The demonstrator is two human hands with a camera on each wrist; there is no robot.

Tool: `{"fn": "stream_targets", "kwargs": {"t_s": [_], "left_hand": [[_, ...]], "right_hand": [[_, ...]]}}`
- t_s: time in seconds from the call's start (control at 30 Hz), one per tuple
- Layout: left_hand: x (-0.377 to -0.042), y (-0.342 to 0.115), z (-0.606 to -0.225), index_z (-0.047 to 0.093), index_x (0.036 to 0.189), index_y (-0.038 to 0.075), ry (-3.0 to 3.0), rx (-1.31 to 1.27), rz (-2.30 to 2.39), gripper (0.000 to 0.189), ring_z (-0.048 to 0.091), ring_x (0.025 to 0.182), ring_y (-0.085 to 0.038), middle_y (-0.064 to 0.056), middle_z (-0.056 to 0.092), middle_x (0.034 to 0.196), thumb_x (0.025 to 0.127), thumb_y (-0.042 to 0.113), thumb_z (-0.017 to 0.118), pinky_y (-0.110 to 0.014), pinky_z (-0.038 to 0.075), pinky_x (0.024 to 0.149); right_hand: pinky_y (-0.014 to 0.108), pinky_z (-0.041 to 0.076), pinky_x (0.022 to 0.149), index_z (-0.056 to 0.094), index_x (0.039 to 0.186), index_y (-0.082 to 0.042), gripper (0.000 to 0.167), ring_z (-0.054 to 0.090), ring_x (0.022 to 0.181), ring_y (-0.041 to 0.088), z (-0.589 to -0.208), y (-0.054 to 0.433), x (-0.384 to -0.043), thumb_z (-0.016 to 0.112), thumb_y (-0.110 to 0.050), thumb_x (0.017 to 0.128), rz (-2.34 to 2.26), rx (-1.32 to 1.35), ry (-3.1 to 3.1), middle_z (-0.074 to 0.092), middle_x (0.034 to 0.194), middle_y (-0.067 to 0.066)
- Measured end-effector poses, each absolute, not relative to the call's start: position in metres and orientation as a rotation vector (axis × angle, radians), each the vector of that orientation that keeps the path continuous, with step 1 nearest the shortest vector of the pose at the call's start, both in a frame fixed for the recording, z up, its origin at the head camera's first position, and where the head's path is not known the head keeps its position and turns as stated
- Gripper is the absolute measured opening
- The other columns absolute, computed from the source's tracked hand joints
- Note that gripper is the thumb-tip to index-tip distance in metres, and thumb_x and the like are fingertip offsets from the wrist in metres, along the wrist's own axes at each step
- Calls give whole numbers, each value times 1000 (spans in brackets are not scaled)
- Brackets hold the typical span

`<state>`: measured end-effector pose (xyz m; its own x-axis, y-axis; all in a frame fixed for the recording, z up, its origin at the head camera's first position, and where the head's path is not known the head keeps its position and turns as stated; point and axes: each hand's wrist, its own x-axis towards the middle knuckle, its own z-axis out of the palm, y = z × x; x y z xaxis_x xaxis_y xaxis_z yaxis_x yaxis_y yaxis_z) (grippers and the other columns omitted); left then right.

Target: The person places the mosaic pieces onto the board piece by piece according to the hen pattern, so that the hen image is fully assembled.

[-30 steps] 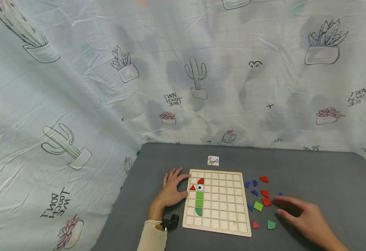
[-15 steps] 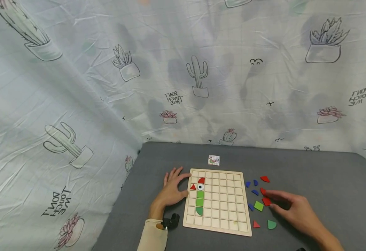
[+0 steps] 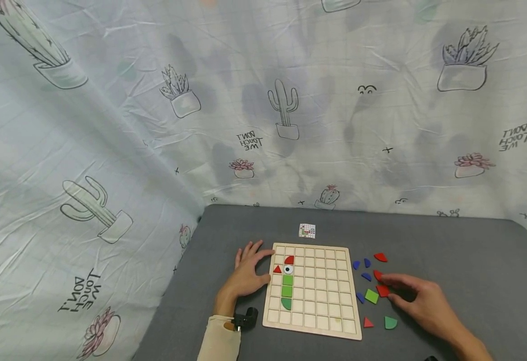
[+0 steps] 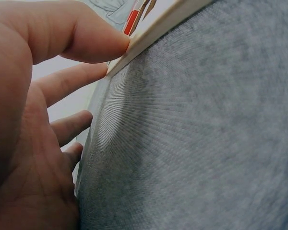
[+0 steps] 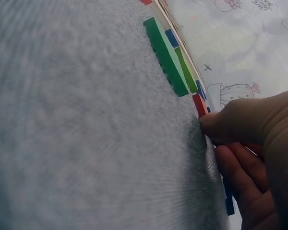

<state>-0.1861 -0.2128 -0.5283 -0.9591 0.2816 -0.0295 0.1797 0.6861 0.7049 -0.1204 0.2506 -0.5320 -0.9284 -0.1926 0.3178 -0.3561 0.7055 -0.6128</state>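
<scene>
My left hand (image 3: 246,276) lies at the left edge of a square wooden grid board (image 3: 322,291), with thumb and index fingertips at its rim. The other fingers are spread beyond it. On the board are a red quarter-circle tile (image 3: 289,260), a red triangle (image 3: 277,269), an eye tile (image 3: 288,269), two light green squares (image 3: 287,291) and a dark green quarter-circle (image 3: 286,303). My right hand (image 3: 427,303) is low over loose tiles. Its index fingertip overlaps a red quarter-circle tile (image 3: 377,275); its thumb tip is right at a red square tile (image 3: 382,291).
Right of the board lie several blue tiles (image 3: 366,277), another red quarter-circle (image 3: 380,257), a light green square (image 3: 372,296), a red triangle (image 3: 368,323) and a green rounded tile (image 3: 390,323). Behind the board lies a small picture card (image 3: 307,230). Patterned cloth (image 3: 344,120) hangs behind the grey table.
My right hand has moved left and slightly up to the red tiles. The red quarter-circle under its index finger has shifted slightly up and left. My left hand stays at the board edge.
</scene>
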Motion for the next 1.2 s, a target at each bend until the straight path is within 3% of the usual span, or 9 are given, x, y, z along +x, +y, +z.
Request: {"fn": "stream_targets", "kwargs": {"t_s": [0.27,0.57,0.83,1.2], "left_hand": [[-187,-213,-530,67,150,20,2762,391,1154,66,15,169,-46,-18,35,177,85,11,74,-71,0,133],[-186,-213,-531,67,151,20,2753,395,1165,66,15,169,-47,-19,34,178,85,11,74,-71,-1,133],[-186,-214,-530,67,150,19,2764,390,1157,66,16,169,-47,-19,35,177,85,11,74,-72,0,133],[-186,-213,-528,67,150,19,2758,382,1160,66,15,168,-47,-19,34,177,85,10,75,-71,-1,133]], "right_hand": [[-1,45,86,84,118,-23,49,68,104,-12,-533,249,-119,96,-3,76,1015,413,-2669,84,111,-6],[5,54,79,81,122,-16,47,73,97,-8,-528,251,-114,94,0,80,1148,376,-2638,84,110,2],[3,54,82,82,119,-14,46,71,98,-14,-509,245,-104,94,3,78,1158,332,-2608,84,109,5],[6,57,85,81,122,-12,44,74,100,-8,-500,213,-101,93,1,82,1315,380,-2547,84,111,6]]}}
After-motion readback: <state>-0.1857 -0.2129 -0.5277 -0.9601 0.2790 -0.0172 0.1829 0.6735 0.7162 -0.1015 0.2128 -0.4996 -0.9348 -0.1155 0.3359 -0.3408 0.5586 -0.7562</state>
